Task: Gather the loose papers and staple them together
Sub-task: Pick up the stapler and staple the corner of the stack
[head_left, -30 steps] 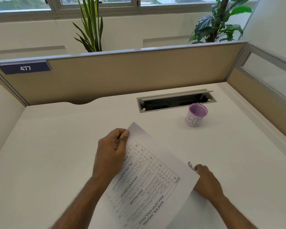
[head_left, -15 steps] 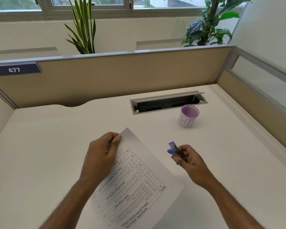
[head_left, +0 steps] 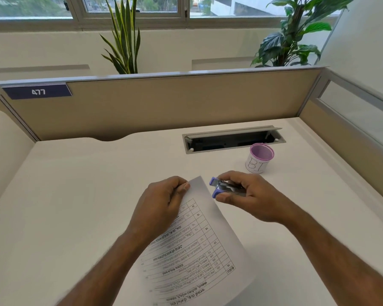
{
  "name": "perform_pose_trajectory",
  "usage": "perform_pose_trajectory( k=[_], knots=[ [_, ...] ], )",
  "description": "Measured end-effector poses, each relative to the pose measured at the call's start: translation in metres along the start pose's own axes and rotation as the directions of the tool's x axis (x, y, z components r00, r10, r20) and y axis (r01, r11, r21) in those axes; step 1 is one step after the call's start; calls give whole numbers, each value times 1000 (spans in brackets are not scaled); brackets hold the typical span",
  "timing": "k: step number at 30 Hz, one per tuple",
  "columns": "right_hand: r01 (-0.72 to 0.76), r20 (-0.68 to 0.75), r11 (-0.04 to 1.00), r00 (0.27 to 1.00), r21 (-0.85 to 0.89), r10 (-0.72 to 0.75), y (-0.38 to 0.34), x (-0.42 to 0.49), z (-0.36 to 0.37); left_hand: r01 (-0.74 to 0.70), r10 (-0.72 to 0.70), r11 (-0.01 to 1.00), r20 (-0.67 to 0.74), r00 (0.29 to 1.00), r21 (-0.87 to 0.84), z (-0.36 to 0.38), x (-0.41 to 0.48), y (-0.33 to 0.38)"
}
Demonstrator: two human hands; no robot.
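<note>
A stack of printed papers (head_left: 195, 250) with a table on the top sheet lies at a slant on the white desk (head_left: 75, 206). My left hand (head_left: 161, 204) pinches the stack near its far corner, thumb on top. My right hand (head_left: 245, 195) holds a small purple and metal stapler (head_left: 221, 187) just right of that corner, its jaws pointing at the paper's edge. The stapler's mouth is close to the paper; I cannot tell if the paper is inside it.
A purple-rimmed white cup (head_left: 259, 161) marked "BI" stands to the far right. Behind it is an open cable hatch (head_left: 232, 140) in the desk. Beige partition walls (head_left: 164, 102) close off the back and right sides.
My right hand came out from under the paper's right edge with the stapler, lifted it, and moved it left up to the far corner. My left hand kept its pinch on the corner.
</note>
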State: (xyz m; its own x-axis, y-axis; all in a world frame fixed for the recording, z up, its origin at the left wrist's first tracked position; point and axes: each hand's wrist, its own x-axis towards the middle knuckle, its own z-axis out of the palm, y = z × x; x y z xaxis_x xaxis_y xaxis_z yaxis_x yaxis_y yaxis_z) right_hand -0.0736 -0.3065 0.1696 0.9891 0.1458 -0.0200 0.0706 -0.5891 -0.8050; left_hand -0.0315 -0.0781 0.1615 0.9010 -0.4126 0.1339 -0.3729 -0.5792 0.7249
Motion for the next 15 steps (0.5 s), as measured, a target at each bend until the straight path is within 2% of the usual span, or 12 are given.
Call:
perform_pose_trajectory(
  k=[6, 15],
  knots=[
    [21, 102, 989, 995, -147, -6, -10, 10, -4, -35, 34, 997, 24, 999, 68, 0, -2, 1],
    [68, 195, 969, 981, -237, -21, -21, 18, -5, -90, 82, 987, 66, 994, 132, 1, -2, 4]
  ],
)
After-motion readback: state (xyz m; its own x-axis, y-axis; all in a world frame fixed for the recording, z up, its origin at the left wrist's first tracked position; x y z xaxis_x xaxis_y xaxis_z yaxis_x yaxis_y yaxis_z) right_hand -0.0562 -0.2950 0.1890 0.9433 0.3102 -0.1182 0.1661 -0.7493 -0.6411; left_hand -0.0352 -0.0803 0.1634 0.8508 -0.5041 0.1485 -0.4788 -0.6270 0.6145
